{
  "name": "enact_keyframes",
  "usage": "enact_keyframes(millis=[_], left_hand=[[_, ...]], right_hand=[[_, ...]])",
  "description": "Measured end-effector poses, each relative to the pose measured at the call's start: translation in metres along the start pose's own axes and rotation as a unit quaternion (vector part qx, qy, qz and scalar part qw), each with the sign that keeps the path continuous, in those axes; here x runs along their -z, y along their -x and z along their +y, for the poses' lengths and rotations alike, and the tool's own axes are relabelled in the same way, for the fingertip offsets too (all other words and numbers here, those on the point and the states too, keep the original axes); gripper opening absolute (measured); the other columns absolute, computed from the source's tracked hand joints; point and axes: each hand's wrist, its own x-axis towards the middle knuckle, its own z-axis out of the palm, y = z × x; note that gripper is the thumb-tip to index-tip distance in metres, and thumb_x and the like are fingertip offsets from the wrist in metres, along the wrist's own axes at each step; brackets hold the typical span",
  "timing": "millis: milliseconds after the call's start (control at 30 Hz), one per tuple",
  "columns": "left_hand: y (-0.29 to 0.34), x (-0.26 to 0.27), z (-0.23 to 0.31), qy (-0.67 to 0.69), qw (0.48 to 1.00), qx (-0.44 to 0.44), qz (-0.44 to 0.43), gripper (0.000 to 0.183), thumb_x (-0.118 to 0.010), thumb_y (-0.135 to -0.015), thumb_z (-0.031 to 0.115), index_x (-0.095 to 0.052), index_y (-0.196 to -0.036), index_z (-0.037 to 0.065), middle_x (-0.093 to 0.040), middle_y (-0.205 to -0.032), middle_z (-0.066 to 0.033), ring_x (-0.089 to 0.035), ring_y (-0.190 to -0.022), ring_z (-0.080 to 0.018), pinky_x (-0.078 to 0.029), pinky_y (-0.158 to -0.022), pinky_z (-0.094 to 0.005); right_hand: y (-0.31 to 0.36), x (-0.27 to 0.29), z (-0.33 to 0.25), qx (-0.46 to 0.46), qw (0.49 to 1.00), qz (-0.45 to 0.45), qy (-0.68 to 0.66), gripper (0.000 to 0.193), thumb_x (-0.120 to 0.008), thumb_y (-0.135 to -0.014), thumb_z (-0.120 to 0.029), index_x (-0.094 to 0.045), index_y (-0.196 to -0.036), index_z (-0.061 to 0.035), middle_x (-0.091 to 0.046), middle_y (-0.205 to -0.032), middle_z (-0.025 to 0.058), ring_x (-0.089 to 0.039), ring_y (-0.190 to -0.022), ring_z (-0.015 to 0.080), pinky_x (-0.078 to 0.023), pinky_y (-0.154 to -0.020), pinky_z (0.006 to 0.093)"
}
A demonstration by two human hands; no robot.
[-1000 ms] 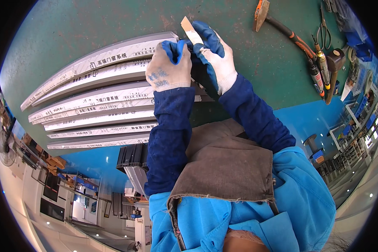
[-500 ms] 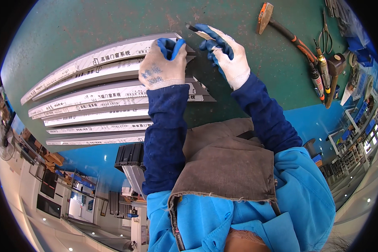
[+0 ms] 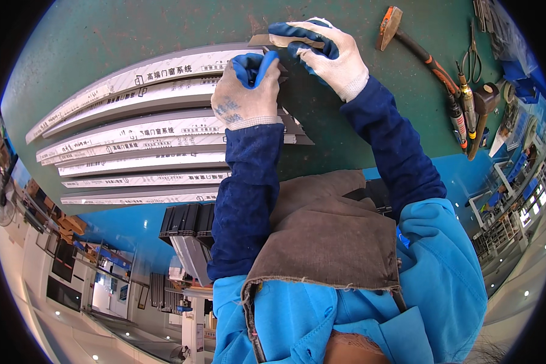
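Observation:
Both my hands wear white gloves with blue palms. My left hand (image 3: 247, 90) presses down on the mitred end of the top white window-frame profile (image 3: 164, 67) on the green bench (image 3: 133, 27). My right hand (image 3: 324, 51) grips a small flat grey corner piece (image 3: 262, 40) at the far end of that profile, just beyond my left hand. Several more long white profiles (image 3: 139, 155) wrapped in printed film lie side by side to the left, ends cut at an angle.
A hammer (image 3: 406, 36) with an orange-black handle, a screwdriver (image 3: 464, 103), a mallet (image 3: 482, 109) and pliers (image 3: 473, 57) lie at the right of the bench. A dark stack of profiles (image 3: 185, 224) sits below the bench's blue edge. My brown apron covers the lower middle.
Both hands have moved away from me toward the far end of the top profile; the right hand now holds the small piece flat at the profile's end instead of raised.

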Motion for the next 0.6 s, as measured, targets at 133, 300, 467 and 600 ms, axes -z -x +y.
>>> enact_keyframes(millis=[133,300,467,600], left_hand=[[-0.002,-0.003,0.0,-0.037,0.999,0.008,0.012,0.018,-0.078,-0.072,0.019,-0.068,-0.077,0.006,-0.066,-0.063,-0.0048,-0.057,-0.048,-0.0123,-0.048,-0.049,-0.0224],[0.0,-0.006,-0.002,-0.031,0.999,0.022,0.02,0.018,-0.079,-0.072,0.019,-0.067,-0.076,0.006,-0.067,-0.063,-0.0052,-0.057,-0.048,-0.012,-0.048,-0.049,-0.0223],[0.001,-0.008,-0.003,-0.005,0.999,0.015,0.035,0.018,-0.078,-0.071,0.02,-0.067,-0.074,0.006,-0.065,-0.061,-0.0044,-0.055,-0.047,-0.0119,-0.048,-0.048,-0.0218],[-0.001,-0.012,-0.006,-0.004,0.998,-0.017,0.061,0.018,-0.078,-0.071,0.021,-0.067,-0.072,0.006,-0.064,-0.059,-0.0036,-0.054,-0.045,-0.0118,-0.046,-0.047,-0.0219]], right_hand=[[-0.004,0.003,-0.004,-0.01,0.999,-0.031,0.013,0.033,-0.067,-0.08,-0.002,-0.063,-0.113,-0.0065,-0.062,-0.103,0.0095,-0.061,-0.093,0.0242,-0.048,-0.093,0.0316],[-0.007,0.004,-0.007,-0.017,0.998,-0.038,0.044,0.033,-0.065,-0.08,-0.001,-0.064,-0.112,-0.0066,-0.064,-0.102,0.0104,-0.062,-0.093,0.0257,-0.049,-0.094,0.0339],[-0.02,-0.001,-0.012,-0.033,0.994,-0.066,0.083,0.032,-0.063,-0.08,-0.001,-0.065,-0.111,-0.0086,-0.065,-0.103,0.0104,-0.064,-0.091,0.0265,-0.049,-0.094,0.0333],[-0.03,-0.004,-0.011,-0.057,0.988,-0.091,0.108,0.032,-0.062,-0.08,-0.005,-0.068,-0.11,-0.015,-0.065,-0.105,0.0091,-0.065,-0.088,0.0255,-0.052,-0.091,0.0293]])
